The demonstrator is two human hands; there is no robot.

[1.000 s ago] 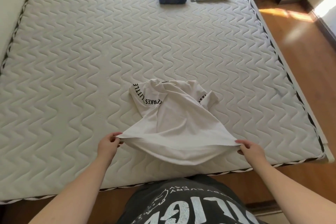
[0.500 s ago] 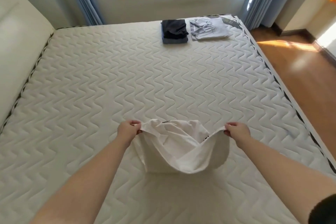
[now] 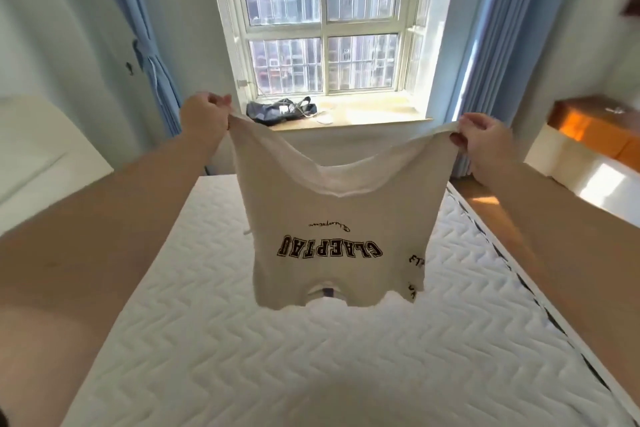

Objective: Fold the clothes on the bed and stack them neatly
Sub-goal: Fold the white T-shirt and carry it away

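Observation:
A white T-shirt with dark lettering hangs upside down in the air above the bed, its collar at the bottom. My left hand pinches one corner of the hem at the upper left. My right hand pinches the other hem corner at the upper right. The hem sags open between my hands. The shirt hides the far end of the mattress, so the folded stacks there are out of sight.
A windowsill under the window holds a dark bag. Blue curtains hang on both sides. The bed's right edge borders a wooden floor. An orange-and-white cabinet stands at the right.
Both hands have lifted the shirt by its hem from the mattress up to chest height. The camera has tilted up toward the window, and the shirt now hangs free and spread.

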